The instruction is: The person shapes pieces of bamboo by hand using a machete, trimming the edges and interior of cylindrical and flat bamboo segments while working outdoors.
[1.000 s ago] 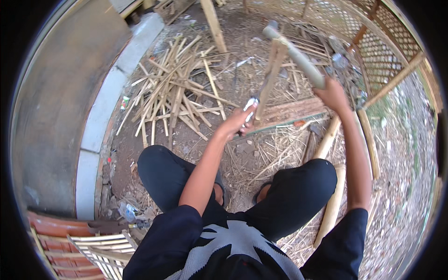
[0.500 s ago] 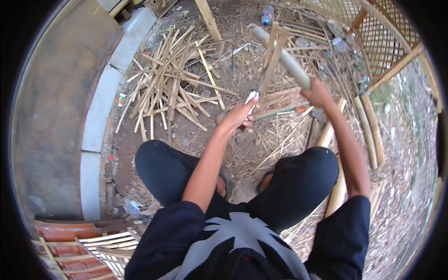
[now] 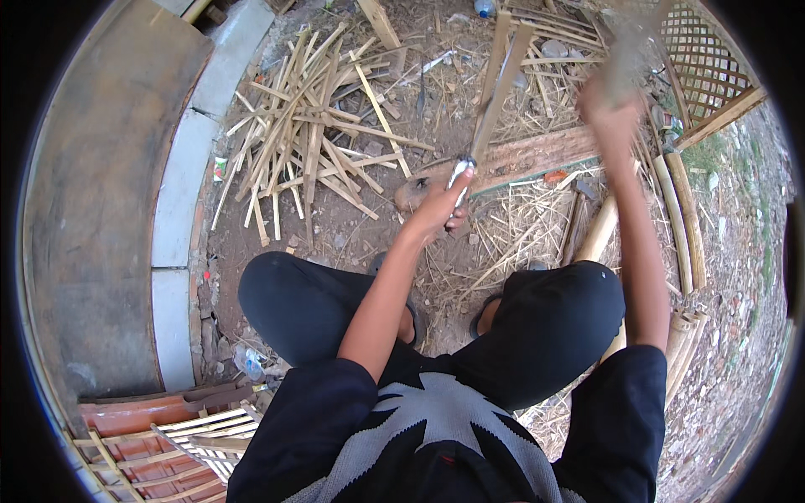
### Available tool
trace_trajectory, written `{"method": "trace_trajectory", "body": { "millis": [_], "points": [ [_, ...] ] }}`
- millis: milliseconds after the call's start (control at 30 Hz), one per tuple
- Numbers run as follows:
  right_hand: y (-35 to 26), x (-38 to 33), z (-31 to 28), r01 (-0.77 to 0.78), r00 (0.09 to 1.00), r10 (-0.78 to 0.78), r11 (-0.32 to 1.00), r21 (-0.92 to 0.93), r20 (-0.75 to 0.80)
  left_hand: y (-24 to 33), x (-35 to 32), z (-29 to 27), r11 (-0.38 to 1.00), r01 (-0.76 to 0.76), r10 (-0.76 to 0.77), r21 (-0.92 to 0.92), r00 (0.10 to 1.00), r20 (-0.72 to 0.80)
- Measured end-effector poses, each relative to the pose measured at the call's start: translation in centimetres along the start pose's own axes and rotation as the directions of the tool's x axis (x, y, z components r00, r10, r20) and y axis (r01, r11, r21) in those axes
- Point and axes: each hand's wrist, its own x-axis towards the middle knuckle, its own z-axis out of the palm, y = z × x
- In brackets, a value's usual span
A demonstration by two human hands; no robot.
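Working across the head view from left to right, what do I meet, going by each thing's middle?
Brown panel → pale edging blocks → heap of wooden strips → left grip → split wood piece → right grip → lattice panel.

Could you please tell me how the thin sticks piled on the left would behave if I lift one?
The sticks are probably light, being thin and narrow. Each is likely fairly stiff, since most look nearly straight. Lifting one may shift its neighbours, because they cross over one another.
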Motion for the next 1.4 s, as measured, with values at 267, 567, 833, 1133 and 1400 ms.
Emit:
{"method": "trace_trajectory", "body": {
  "millis": [267,567,833,1133,1400],
  "points": [
    [1.5,2.1,-4.4,0.042,0.824,0.249,0.869,-0.493,0.508,-4.6,0.7,-1.7,0.99,0.126,-0.123,-0.066,0.991,0.044],
    [-1.1,0.5,1.1,-0.16,0.986,0.148,0.97,0.182,0.078,-3.5,1.0,-1.9,0.989,0.104,-0.111,-0.107,0.992,-0.06],
    [4.1,-5.0,1.0,-0.093,0.686,0.391,0.883,-0.459,0.614,-7.3,1.6,-1.8,0.973,0.153,-0.165,-0.175,0.985,-0.058],
    [0.8,-2.1,3.8,-0.328,0.924,0.3,0.94,0.092,0.236,-6.0,1.0,-1.5,0.99,0.13,-0.131,-0.052,0.991,-0.028],
    [8.8,-12.7,4.2,-0.103,0.609,0.464,0.85,-0.516,0.643,-6.5,2.8,-5.5,0.969,0.163,-0.13,0.188,0.976,-0.175]
  ]
}}
